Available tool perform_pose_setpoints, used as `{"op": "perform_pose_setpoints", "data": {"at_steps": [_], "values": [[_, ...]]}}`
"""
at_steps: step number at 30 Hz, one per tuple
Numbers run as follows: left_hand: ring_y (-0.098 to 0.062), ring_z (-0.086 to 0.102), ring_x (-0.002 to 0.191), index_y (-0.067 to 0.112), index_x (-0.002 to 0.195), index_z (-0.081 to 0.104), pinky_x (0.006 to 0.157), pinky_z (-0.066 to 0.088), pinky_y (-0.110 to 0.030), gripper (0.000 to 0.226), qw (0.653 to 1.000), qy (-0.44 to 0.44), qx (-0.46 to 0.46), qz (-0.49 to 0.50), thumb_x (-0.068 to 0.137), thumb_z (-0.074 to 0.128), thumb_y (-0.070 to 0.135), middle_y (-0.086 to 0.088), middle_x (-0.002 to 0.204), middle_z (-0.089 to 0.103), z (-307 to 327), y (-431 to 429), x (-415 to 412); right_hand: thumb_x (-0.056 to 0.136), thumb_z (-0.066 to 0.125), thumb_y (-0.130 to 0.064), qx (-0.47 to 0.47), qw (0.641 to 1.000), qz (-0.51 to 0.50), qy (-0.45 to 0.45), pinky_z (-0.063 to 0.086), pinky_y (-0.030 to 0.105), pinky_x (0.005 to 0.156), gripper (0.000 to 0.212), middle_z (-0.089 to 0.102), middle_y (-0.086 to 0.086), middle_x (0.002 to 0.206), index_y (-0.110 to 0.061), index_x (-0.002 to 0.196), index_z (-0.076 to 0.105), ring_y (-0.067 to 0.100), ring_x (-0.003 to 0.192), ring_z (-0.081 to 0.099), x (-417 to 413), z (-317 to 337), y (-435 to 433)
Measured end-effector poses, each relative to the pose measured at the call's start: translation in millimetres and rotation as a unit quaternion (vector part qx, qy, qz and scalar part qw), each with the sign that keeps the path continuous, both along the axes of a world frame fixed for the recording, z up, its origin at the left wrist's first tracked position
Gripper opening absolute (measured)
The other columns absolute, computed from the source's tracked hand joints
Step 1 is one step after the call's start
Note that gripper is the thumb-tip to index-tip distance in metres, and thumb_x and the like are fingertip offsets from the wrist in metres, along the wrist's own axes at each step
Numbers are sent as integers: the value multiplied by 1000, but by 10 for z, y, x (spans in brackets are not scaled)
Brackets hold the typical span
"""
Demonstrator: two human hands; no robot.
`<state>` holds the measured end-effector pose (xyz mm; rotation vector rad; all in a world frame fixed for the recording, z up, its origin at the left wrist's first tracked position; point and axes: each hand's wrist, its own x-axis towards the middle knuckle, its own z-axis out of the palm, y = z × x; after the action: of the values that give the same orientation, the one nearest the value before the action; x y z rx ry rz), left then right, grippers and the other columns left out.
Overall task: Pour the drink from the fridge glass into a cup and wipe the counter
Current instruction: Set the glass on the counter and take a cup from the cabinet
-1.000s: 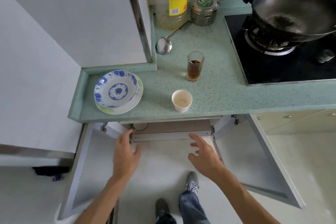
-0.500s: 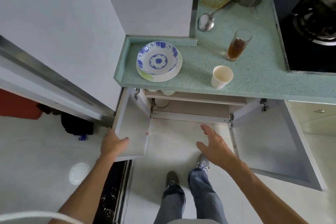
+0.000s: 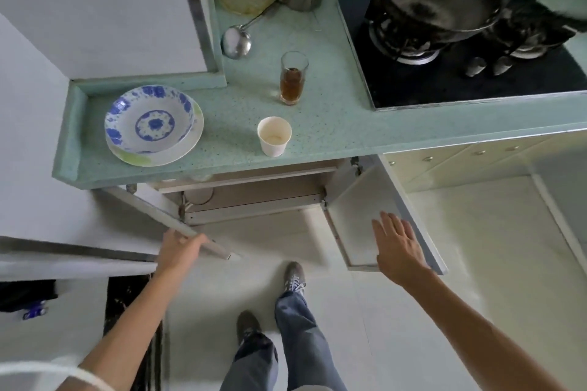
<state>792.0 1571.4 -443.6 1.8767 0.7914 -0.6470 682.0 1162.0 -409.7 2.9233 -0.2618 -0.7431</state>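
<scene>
On a speckled green counter [image 3: 333, 124]: one clear faceted glass [image 3: 293, 78], upright, part full of brown drink; near it, toward the front edge and apart, one round white paper cup [image 3: 274, 136]. Further left, two stacked round plates [image 3: 154, 124], the upper patterned blue. Below, two flat white doors standing open: left door [image 3: 149, 211] gripped at its edge by left hand [image 3: 178, 247], fingers curled round it; right door [image 3: 352, 209] faced by right hand [image 3: 398, 246], fingers straight, slightly apart, contact unclear.

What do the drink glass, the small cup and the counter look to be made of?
Glass: clear glass, probably; the brown drink shows through its walls. Cup: likely paper, matte off-white with a thin rim. Counter: smooth pale green speckled slab, stone or composite; the look leaves it open.
</scene>
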Motion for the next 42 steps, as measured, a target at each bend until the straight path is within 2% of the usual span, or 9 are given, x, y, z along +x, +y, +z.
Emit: {"op": "perform_pose_setpoints", "data": {"at_steps": [5,11,19,24,26,29,33,38,42], "values": [[-33,66,112,-6,131,47,93,54,-42,46,987,-21,-121,99,90,66,8,-23,120,63,-12,-357,360,82,68,-30,1,972,-227,52,20,47,118,94,15,27,157,-4,152,10,41,145,20,-145,-4,-637],[-30,61,119,-3,129,53,95,51,-42,37,979,-2,-139,146,94,61,8,-17,126,60,-54,-407,430,80,66,-31,22,951,-294,92,46,38,100,98,42,19,137,13,144,7,33,122,52,-166,-50,-469],[-32,57,127,1,133,45,87,52,-42,39,971,27,-184,150,97,56,8,-11,125,57,195,-693,398,90,43,-37,133,947,-187,227,43,27,86,34,54,14,98,-9,104,57,28,99,56,176,-48,239],[-32,55,127,6,111,58,99,47,-46,14,966,50,-202,154,98,56,9,-6,108,61,331,-752,397,65,65,-34,399,842,-312,187,44,29,66,45,61,11,82,3,90,68,19,72,55,665,-87,584],[-31,55,125,9,99,60,109,43,-49,7,961,53,-215,165,98,53,9,-9,108,62,332,-734,427,79,66,-14,457,807,-336,164,49,31,76,39,63,17,105,-2,116,62,18,84,53,900,-70,728],[-32,53,127,7,90,56,108,43,-50,12,960,52,-220,166,99,48,3,-13,109,60,283,-788,457,88,56,3,530,752,-369,131,49,21,76,68,44,11,147,-8,149,29,23,119,51,1216,8,913],[-38,52,130,1,85,52,109,42,-55,23,979,-6,-192,69,97,42,-16,-15,101,57,212,-797,449,83,54,7,520,758,-369,140,40,35,105,72,39,10,150,-8,148,27,28,134,42,1580,-80,1178],[-22,65,105,-5,105,51,83,62,-33,23,982,-43,-184,20,90,50,-22,-23,112,52,97,-786,669,77,52,15,504,759,-383,155,43,36,92,80,34,14,155,-13,146,22,30,136,39,1727,-217,1368],[-21,55,126,-3,83,62,99,56,-41,17,980,-72,-147,-110,88,59,-19,-11,134,42,133,-780,837,77,48,18,516,758,-370,147,44,38,97,89,27,13,158,-16,152,15,26,143,32,2004,-194,1408]]}}
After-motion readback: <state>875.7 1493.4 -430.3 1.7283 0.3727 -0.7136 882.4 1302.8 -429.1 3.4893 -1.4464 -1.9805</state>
